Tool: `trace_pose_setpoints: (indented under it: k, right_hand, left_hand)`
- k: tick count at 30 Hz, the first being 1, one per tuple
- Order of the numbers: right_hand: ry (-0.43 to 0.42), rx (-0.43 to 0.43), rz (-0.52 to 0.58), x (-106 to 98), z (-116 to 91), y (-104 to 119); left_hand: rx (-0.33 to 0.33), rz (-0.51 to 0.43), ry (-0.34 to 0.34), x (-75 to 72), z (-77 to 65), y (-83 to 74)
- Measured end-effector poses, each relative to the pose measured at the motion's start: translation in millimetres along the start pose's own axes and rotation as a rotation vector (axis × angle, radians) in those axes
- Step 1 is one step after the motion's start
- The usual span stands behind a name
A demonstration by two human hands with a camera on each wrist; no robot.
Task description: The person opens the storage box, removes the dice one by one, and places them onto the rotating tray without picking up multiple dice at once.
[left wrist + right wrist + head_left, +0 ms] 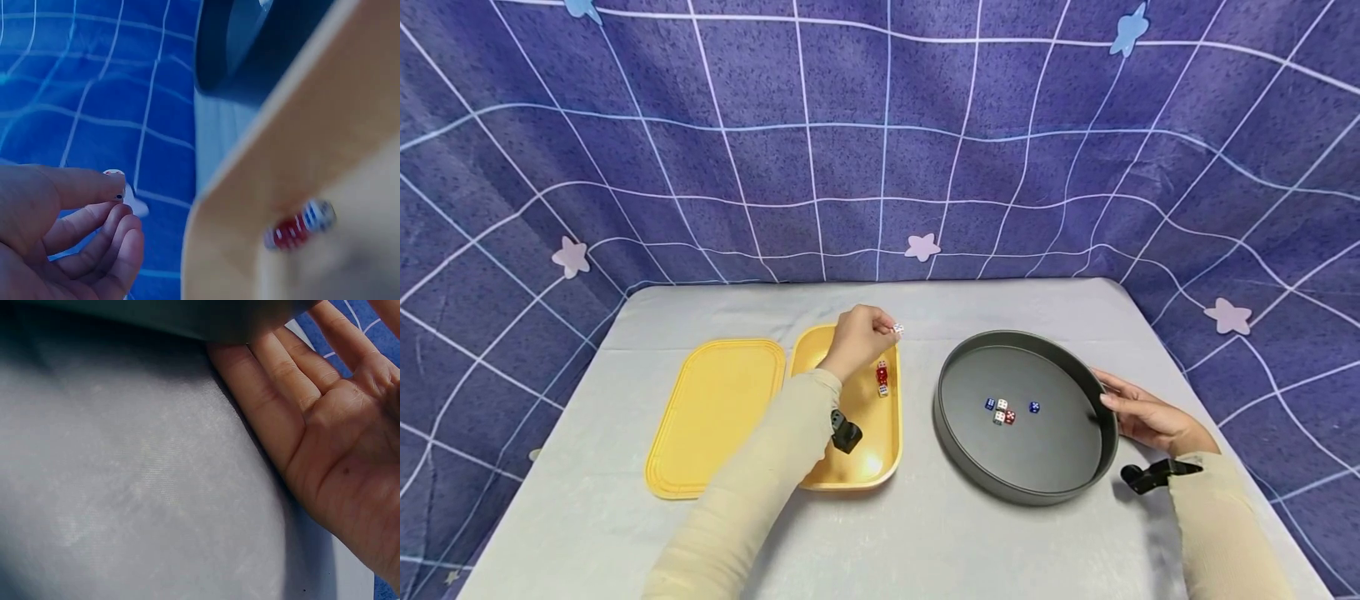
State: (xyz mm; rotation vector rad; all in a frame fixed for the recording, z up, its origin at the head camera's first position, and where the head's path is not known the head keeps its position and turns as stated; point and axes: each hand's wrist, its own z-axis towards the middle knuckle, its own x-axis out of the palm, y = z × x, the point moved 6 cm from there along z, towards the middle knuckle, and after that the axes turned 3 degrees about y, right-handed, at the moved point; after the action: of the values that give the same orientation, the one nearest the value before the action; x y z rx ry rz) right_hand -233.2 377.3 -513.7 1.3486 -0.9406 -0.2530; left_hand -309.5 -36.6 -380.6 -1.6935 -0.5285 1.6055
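- Nearest the camera, 2 cream sleeves [715,550] reach in from the lower edge, each with a black wrist camera [846,433] on it.
- The left hand [853,340] pinches 1 white die [898,329] between thumb and fingertip, held up by the far right corner of the yellow tray [850,471].
- In that tray, near its right wall, lies a short row of red and white dice [882,377].
- The right hand [1153,417] grips the right side of the round dark tray [1030,467], thumb at the rim, other fingers against the outside.
- On its floor sit 5 more dice [1010,417]: 2 blue, 2 white, 1 red. 4 are clustered; 1 blue lies apart, to the right.
- A flat yellow panel [722,408] lies just left of the yellow tray.
- Behind the pale tablecloth [917,550] hangs a purple-blue curtain [925,158] with grid lines and stars.
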Motion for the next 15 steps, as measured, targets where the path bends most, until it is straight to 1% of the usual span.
trace_pose_setpoints:
  k: [5,7,10,15]
  right_hand:
    - [-0.010,0.000,-0.007,0,0,0]
    - [-0.011,-0.001,-0.011,-1,0,1]
    - [-0.009,-0.002,-0.009,-1,0,1]
    - [-0.014,-0.002,-0.009,-1,0,0]
  left_hand:
    - [0.093,0.024,0.026,15.4,-1.0,-26.4]
    - [0.120,0.028,0.042,23.3,-1.8,-35.8]
    - [0.144,0.026,0.075,37.5,-2.6,-47.2]
    - [0.161,-0.002,0.133,62.4,-5.3,-60.8]
